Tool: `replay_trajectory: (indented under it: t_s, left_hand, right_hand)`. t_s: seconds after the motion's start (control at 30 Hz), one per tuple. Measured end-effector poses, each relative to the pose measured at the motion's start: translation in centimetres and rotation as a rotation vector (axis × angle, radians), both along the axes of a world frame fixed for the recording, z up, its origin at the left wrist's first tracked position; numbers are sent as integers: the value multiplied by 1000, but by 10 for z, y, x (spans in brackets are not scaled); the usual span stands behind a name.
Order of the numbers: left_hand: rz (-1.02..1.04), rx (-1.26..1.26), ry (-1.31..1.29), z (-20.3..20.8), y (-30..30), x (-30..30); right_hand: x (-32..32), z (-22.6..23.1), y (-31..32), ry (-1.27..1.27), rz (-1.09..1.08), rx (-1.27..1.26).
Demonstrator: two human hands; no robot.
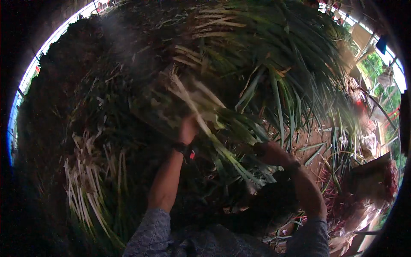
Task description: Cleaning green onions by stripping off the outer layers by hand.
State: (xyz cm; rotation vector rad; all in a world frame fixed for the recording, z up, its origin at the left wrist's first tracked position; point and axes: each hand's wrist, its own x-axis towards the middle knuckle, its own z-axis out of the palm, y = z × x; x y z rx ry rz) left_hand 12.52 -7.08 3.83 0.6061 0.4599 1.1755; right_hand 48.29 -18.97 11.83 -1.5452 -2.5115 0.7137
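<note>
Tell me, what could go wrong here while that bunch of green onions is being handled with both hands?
The bunch of green onions is blurred, so it seems to be in motion; stalks might slip loose from the left hand near the white ends. The right hand grips the leafy part, where the thin leaves could tear or crease. Loose leaves lie on the ground to the right, and dropped stalks may get mixed in with them.

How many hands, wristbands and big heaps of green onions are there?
Hands: 2, the left hand and the right hand, both on the bunch of green onions.
Wristbands: 2, a dark wristband and a second wristband.
Big heaps of green onions: 2, the top heap and the lower left heap.
Total: 6.
</note>
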Motion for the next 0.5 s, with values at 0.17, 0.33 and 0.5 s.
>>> replay_trajectory:
  t_s: [0.17, 0.33, 0.5]
  left_hand:
    - [146, -36, 213, -7, -6, 21]
    - [140, -4, 272, -28, -11, 7]
    - [75, -159, 93, -2, -28, 30]
  right_hand:
    - [-20, 3, -4, -63, -62, 55]
    - [-37, -5, 10, 14, -52, 138]
    - [-30, -3, 12, 24, -45, 96]
